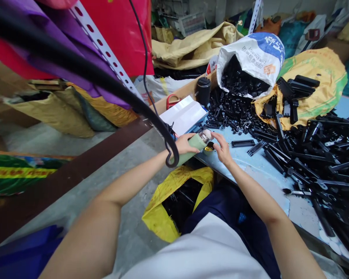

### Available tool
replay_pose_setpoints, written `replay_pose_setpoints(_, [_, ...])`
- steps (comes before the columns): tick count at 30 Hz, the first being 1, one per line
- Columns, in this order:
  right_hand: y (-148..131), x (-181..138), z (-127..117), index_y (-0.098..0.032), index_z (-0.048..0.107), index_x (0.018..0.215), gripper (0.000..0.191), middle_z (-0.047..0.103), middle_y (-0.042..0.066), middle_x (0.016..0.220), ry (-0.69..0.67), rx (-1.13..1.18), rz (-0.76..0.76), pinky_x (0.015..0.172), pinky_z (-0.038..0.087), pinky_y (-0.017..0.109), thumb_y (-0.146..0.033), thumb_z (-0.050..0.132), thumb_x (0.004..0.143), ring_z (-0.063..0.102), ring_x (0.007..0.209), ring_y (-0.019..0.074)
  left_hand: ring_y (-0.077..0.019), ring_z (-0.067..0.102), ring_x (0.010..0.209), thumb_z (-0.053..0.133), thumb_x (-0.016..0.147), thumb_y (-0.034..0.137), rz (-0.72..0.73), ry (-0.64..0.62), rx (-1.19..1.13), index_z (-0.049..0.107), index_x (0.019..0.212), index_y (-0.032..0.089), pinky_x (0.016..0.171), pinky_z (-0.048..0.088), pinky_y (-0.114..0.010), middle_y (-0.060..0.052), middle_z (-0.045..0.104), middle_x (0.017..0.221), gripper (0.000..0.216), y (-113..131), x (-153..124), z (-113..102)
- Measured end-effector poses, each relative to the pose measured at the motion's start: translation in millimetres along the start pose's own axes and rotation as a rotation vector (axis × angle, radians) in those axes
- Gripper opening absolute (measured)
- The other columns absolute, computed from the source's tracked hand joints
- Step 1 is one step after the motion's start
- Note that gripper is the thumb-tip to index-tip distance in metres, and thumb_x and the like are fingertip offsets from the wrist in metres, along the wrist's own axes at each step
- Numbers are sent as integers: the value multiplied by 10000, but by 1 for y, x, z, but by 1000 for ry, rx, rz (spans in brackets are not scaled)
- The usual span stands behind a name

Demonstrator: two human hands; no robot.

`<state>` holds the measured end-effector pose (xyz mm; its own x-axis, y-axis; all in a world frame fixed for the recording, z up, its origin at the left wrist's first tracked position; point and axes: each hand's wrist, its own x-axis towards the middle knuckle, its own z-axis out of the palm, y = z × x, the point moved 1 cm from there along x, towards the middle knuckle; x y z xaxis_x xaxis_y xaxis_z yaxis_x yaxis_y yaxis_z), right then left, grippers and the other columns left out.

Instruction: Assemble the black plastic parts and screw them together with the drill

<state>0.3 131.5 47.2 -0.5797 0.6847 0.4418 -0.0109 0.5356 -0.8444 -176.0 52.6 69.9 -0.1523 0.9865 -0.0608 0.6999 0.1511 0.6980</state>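
Note:
My left hand point(185, 144) is wrapped round a pale green flask point(193, 146), which is tilted with its open silver mouth point(205, 135) pointing up and right. A small cup of golden liquid point(208, 148) sits on the blue table edge point(258, 164) just under that mouth. My right hand point(222, 148) is beside the cup, fingers curled around it or touching its far side; I cannot make out whether they grip it.
Heaps of black plastic parts point(314, 155) cover the table's right side, spilling from a white sack point(257, 54). A black flask lid point(203, 90), a white booklet point(183, 114) and red scissors point(172, 100) lie behind. A yellow bag point(163, 217) of black parts stands below.

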Motion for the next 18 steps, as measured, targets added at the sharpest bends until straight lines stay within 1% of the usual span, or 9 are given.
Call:
replay_pose_setpoints(3, [-9,-16,12,-228,550,1165,691,548,103,1204,66,-48,-34,994,352,428,-740,333,754,472,1148,240,-260,536,1078,730,499,353,31,83,24,560,1123,179,951,401,-355,-45,610,1123,670,5,-9,3])
replay_pose_setpoints(5, [-15,-19,16,-225,511,1216,702,519,114,1241,65,-68,-58,1005,343,441,-730,358,752,447,1182,249,-270,526,1097,737,496,363,33,121,52,559,1131,190,960,399,-358,-43,612,1120,682,9,-15,1])
replay_pose_setpoints(8, [-29,-8,14,-236,453,1280,713,463,108,1313,2,-92,-109,1042,299,451,-710,399,749,387,1246,258,-278,520,1108,734,513,384,14,182,50,558,1134,188,948,411,-350,-47,611,1126,675,17,-19,-6])
replay_pose_setpoints(10, [-41,4,6,-247,401,1321,736,398,92,1375,-36,-104,-166,1072,253,452,-710,396,749,319,1298,259,-273,519,1110,723,541,398,39,245,18,538,1150,172,938,418,-339,-55,600,1150,675,25,-15,-13])
replay_pose_setpoints(11, [-47,9,0,-249,375,1338,754,360,86,1403,-25,-110,-195,1081,234,454,-717,387,748,284,1319,260,-269,520,1107,715,559,406,57,291,0,523,1159,164,932,421,-335,-59,594,1159,675,29,-10,-17])
replay_pose_setpoints(12, [-52,13,-7,-249,351,1351,768,324,81,1424,15,-116,-215,1085,220,458,-724,372,748,252,1335,262,-263,522,1104,705,580,414,71,349,-17,504,1170,158,926,425,-331,-63,588,1164,673,34,-2,-20])
replay_pose_setpoints(14, [-59,13,-25,-251,331,1357,756,282,77,1441,157,-125,-217,1081,217,469,-719,341,763,219,1349,268,-247,532,1087,679,632,419,82,502,-58,464,1182,150,904,439,-321,-75,580,1163,649,43,23,-28])
replay_pose_setpoints(16, [-59,3,-47,-262,368,1328,669,297,77,1427,292,-138,-173,1064,247,471,-673,321,801,239,1341,269,-227,543,1070,647,685,406,75,664,-96,425,1189,153,881,449,-304,-87,561,1172,606,48,59,-36])
replay_pose_setpoints(18, [-54,-17,-70,-265,440,1266,567,341,86,1391,365,-162,-123,1037,294,471,-611,343,827,301,1309,272,-212,537,1081,628,716,378,61,807,-109,386,1201,170,884,444,-291,-88,528,1203,581,50,103,-45])
